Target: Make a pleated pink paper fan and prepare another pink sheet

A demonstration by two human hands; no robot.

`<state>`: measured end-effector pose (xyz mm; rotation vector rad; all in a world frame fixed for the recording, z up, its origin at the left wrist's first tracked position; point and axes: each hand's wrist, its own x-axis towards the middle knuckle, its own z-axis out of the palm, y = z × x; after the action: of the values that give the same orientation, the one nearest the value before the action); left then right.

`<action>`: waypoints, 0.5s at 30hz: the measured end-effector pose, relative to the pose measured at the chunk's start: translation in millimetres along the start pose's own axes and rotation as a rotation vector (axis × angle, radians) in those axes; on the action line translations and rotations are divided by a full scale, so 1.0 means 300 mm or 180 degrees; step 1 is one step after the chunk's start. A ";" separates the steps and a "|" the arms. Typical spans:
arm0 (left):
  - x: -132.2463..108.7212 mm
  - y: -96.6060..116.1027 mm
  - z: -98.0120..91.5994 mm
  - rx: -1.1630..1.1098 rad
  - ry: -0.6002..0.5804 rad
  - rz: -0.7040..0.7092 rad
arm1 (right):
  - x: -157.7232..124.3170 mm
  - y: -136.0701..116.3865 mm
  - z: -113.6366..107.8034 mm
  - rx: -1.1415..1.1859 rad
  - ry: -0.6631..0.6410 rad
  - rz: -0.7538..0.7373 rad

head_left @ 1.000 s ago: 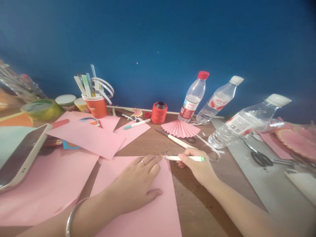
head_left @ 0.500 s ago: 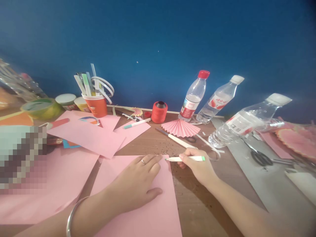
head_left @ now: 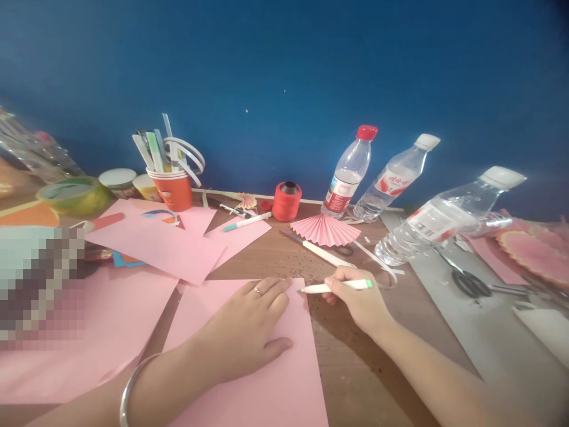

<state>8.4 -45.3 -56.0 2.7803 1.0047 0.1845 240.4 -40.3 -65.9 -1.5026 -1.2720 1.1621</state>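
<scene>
A sheet of pink paper [head_left: 284, 385] lies on the brown table before me. My left hand [head_left: 249, 326] rests flat on it, fingers stretched toward the upper edge and thumb apart. My right hand [head_left: 358, 299] pinches a white marker [head_left: 317, 288] with a green end, its tip at the paper's upper right corner. Whether the tip touches the sheet I cannot tell. Beyond my right hand lie a white-handled knife [head_left: 326, 254] and a pleated pink paper fan [head_left: 326, 230].
Three plastic bottles, one red-capped [head_left: 349, 175], stand at the back right. A red thread spool [head_left: 287, 201] and a red paper cup [head_left: 173, 193] of pens stand further left. More pink sheets [head_left: 89, 332] lie left; scissors [head_left: 471, 283] lie on a grey mat [head_left: 440, 296] at right.
The marker in my right hand has shifted very slightly right and down at the sheet's corner. My left hand stays in place on the paper.
</scene>
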 end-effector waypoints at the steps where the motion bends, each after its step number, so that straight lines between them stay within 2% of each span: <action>1: 0.001 0.000 0.000 0.0014 -0.0010 0.0003 | 0.001 0.003 0.000 0.0044 0.0033 -0.0022; 15: 0.000 0.001 0.004 0.0006 0.0029 0.0013 | 0.000 0.007 0.000 -0.0003 -0.0068 -0.0063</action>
<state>8.7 -45.6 -57.0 2.7860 1.0019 0.1971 240.8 -40.5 -67.9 -1.4789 -1.2989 1.1678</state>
